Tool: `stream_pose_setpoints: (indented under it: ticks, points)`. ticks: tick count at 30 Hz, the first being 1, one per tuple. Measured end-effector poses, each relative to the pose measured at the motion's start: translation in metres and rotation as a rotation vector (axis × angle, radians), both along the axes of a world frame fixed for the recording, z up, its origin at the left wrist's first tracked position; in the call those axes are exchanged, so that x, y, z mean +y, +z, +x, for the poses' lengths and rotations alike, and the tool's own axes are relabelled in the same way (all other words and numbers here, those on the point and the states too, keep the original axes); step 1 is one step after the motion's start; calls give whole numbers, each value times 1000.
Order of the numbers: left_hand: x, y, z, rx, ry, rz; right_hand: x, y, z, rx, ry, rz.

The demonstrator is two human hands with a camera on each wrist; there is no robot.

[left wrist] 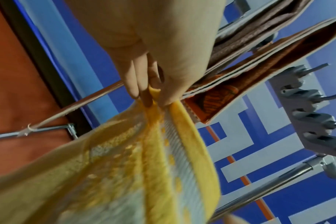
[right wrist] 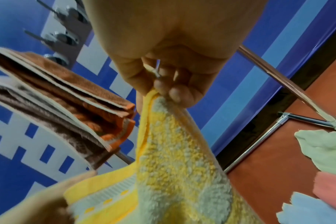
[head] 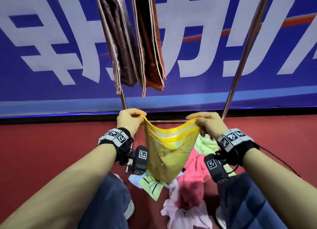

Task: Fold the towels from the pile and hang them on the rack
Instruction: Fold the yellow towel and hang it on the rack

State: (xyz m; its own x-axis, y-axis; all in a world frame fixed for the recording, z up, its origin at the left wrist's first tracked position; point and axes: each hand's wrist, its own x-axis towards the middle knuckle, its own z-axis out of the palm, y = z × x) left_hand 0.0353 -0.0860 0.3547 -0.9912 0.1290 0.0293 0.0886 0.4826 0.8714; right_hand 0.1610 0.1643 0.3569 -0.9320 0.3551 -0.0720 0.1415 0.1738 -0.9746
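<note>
A yellow towel (head: 169,151) hangs in the air in front of me, sagging between its two upper corners. My left hand (head: 131,118) pinches the left corner and my right hand (head: 205,124) pinches the right one. The left wrist view shows my fingers (left wrist: 144,94) closed on the yellow towel (left wrist: 144,166). Seen from the right wrist, the other corner of the yellow towel (right wrist: 173,144) is pinched by my right hand (right wrist: 163,89). Below lies the pile (head: 192,177) of pink, green, blue and white towels. Two folded towels, brown (head: 118,39) and orange (head: 149,39), hang on the metal rack (head: 243,48).
The rack's slanted legs (head: 123,100) and low crossbar (head: 168,121) stand just behind my hands. A blue banner (head: 51,48) with big white characters covers the wall behind. The floor (head: 51,142) is red. My knees in blue trousers (head: 109,203) flank the pile.
</note>
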Motion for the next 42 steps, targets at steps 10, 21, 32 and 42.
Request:
stream_pose_setpoints:
  ticks: [10, 21, 32, 42]
  points:
    - [37, -83, -14, -309, -34, 301, -22, -100, -34, -187, 319, 284]
    - [56, -108, -16, -627, -105, 328, -30, -104, -49, 87, 363, 566]
    - [73, -103, 9, -533, -292, 269, -27, -116, -48, -15, 327, 484]
    - [72, -93, 8, -566, -256, 321, -27, -113, -46, -8, 235, 503]
